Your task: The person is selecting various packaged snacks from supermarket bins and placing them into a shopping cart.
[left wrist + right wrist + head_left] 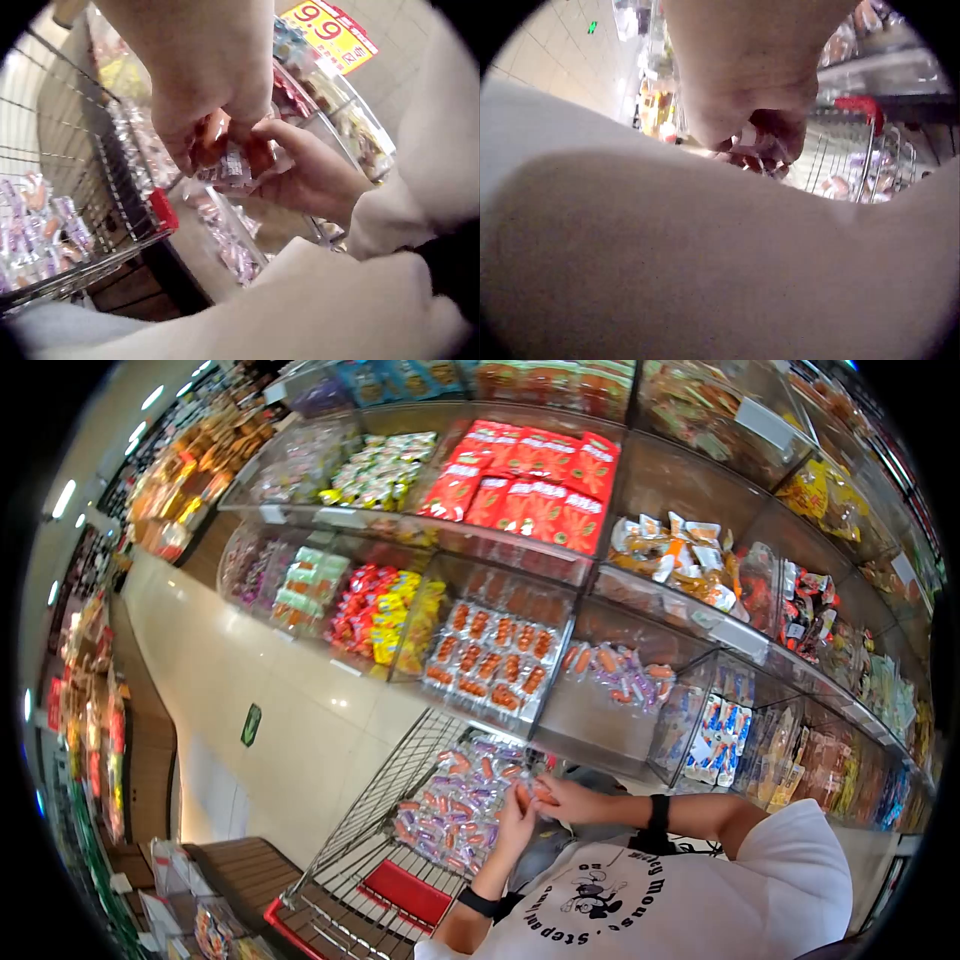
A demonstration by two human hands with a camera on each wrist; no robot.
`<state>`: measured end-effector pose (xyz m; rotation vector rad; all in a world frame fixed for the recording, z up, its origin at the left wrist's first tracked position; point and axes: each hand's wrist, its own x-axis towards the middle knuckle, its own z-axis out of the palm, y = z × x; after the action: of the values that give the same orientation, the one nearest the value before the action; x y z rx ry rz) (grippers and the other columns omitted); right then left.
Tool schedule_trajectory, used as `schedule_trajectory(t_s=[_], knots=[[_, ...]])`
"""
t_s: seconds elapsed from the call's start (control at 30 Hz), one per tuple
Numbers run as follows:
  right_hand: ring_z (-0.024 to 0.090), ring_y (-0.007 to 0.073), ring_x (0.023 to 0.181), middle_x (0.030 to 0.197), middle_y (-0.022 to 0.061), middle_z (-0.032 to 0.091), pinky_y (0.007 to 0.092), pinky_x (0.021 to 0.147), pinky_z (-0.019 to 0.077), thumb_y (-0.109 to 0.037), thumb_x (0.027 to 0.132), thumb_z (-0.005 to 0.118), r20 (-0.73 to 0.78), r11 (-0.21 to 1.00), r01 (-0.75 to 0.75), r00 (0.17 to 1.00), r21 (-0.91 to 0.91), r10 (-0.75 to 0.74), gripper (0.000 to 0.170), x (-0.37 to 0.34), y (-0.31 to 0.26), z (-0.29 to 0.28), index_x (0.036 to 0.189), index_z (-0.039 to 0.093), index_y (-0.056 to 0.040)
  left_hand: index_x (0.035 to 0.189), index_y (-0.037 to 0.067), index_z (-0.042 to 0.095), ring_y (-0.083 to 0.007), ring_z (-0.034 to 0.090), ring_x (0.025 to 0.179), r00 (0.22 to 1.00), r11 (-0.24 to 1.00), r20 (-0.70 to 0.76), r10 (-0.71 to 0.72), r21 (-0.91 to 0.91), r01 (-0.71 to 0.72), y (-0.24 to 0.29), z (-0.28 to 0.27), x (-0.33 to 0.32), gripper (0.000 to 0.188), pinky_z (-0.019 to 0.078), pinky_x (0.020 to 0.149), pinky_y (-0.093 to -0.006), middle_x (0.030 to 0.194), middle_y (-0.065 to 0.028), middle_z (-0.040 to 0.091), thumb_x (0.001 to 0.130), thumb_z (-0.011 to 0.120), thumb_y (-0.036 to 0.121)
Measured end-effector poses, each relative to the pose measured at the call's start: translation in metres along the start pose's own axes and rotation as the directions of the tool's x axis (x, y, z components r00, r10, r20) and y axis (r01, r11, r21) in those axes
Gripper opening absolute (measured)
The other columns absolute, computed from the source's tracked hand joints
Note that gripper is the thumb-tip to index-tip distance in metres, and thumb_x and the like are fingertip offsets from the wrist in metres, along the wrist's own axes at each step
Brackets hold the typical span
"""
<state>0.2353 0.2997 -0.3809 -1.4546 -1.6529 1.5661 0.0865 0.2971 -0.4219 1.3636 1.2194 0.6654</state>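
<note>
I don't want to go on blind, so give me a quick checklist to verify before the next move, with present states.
1. Left hand on the wrapped sausages: ok, fingers curled round them.
2. Right hand on them too: ok, thumb on top in the left wrist view.
3. A hand free for another pick: not ok, both are occupied.
4. Wrappers intact: cannot tell, fingers cover much of them.
5. Sausage packets in the shopping cart: ok, a broad pile lies there.
6. More stock in the shelf bin: ok, loose packets lie there.
</note>
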Motion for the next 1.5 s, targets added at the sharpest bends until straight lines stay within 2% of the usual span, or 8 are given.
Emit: schedule_trajectory(t_s=[0.13, 0.23, 0.43, 0.5, 0.67, 0.97, 1.17, 1.5], knots=[[0.051, 0.0281, 0.069, 0.077, 0.0209, 0.048, 0.0344, 0.057, 0.0389, -0.027, 0.071, 0.05, 0.004, 0.999, 0.035, 0.999, -0.031, -0.035, 0.045, 0.039, -0.003, 0.065, 0.101, 0.03, 0.0006, 0.111, -0.002, 0.025, -0.0171, 0.041, 0.093, 0.977, 0.99, -0.159, -0.141, -0.022, 0.14, -0.01, -0.045, -0.03, 0.045, 0.0336, 0.077, -0.0239, 0.103, -0.0139, 0.04, 0.072, 0.048, 0.006], [0.051, 0.0305, 0.073, 0.08, 0.024, 0.048, 0.0358, 0.062, 0.0398, -0.034, 0.069, 0.051, -0.162, 0.975, 0.169, 0.968, -0.147, -0.192, 0.058, 0.092, 0.011, 0.086, 0.107, 0.025, 0.0016, 0.119, 0.0, 0.012, -0.0178, 0.04, 0.093, 0.969, 0.876, -0.185, -0.163, -0.479, 0.055, -0.04, -0.068, -0.003, 0.056, 0.0323, 0.079, -0.0245, 0.105, -0.0146, 0.038, 0.074, 0.045, 0.007], [0.05, 0.02, 0.077, 0.099, 0.0206, 0.042, 0.0304, 0.061, 0.0424, -0.034, 0.067, 0.055, -0.105, 0.964, -0.228, 0.964, 0.137, 0.243, 0.066, 0.101, -0.022, 0.054, 0.112, 0.02, 0.0003, 0.12, 0.001, -0.004, -0.0234, 0.04, 0.096, 0.945, 0.978, -0.292, -0.149, 0.097, 0.184, -0.097, -0.088, 0.037, 0.071, 0.0347, 0.077, -0.0267, 0.119, -0.022, 0.022, 0.073, 0.048, 0.013], [0.05, 0.0166, 0.077, 0.096, 0.0173, 0.044, 0.0268, 0.064, 0.0418, -0.026, 0.068, 0.057, -0.089, 0.999, 0.008, 0.996, -0.037, -0.012, 0.057, 0.102, 0.036, 0.067, 0.109, 0.026, -0.0002, 0.12, 0.0, 0.009, -0.0218, 0.044, 0.092, 0.955, 0.975, -0.199, -0.221, -0.037, 0.218, -0.081, -0.084, 0.03, 0.063, 0.0369, 0.074, -0.0259, 0.112, -0.0188, 0.034, 0.073, 0.048, 0.014], [0.05, 0.0141, 0.076, 0.087, 0.0099, 0.05, 0.0245, 0.064, 0.0409, -0.015, 0.073, 0.051, -0.22, 0.907, 0.151, 0.973, 0.393, -0.066, 0.033, 0.025, 0.045, 0.03, 0.1, 0.037, -0.0019, 0.111, 0.0, 0.032, -0.0163, 0.047, 0.083, 0.973, 0.963, 0.027, -0.227, -0.141, 0.229, -0.039, -0.044, 0.034, 0.039, 0.039, 0.068, -0.025, 0.094, -0.011, 0.048, 0.076, 0.042, 0.012], [0.043, 0.0278, 0.091, 0.097, 0.0156, 0.043, 0.0359, 0.077, 0.0347, -0.009, 0.062, 0.053, -0.844, 0.972, -0.233, 0.529, -0.038, 0.094, 0.042, 0.004, 0.145, -0.106, 0.099, 0.037, -0.0012, 0.104, 0.004, 0.039, -0.0133, 0.05, 0.08, 0.883, 0.963, 0.467, -0.048, -0.213, 0.165, 0.06, 0.057, 0.101, 0.026, 0.0393, 0.062, -0.0195, 0.092, -0.0087, 0.05, 0.079, 0.034, 0.008], [0.027, 0.0351, 0.104, 0.11, 0.0206, 0.032, 0.0423, 0.087, 0.0205, -0.026, 0.057, 0.062, -0.887, 0.744, -0.635, 0.442, -0.209, 0.129, 0.06, 0.039, 0.215, -0.158, 0.104, 0.034, -0.0013, 0.107, 0.005, 0.037, -0.0137, 0.048, 0.082, 0.783, 0.848, 0.473, -0.405, -0.127, 0.515, 0.031, 0.115, 0.152, 0.03, 0.0394, 0.068, -0.0222, 0.097, -0.0075, 0.047, 0.077, 0.038, 0.008], [0.049, 0.0233, 0.076, 0.083, 0.0125, 0.052, 0.0325, 0.069, 0.036, -0.041, 0.051, 0.065, -0.445, 0.802, -0.595, 0.705, 0.054, 0.552, 0.053, 0.043, 0.209, -0.192, 0.085, 0.048, -0.0043, 0.111, 0.005, 0.029, -0.0093, 0.045, 0.066, 0.7, 0.754, 0.353, -0.621, 0.022, 0.657, -0.047, 0.172, 0.207, 0.045, 0.0368, 0.057, -0.0214, 0.083, -0.0041, 0.05, 0.072, 0.048, 0.017]])
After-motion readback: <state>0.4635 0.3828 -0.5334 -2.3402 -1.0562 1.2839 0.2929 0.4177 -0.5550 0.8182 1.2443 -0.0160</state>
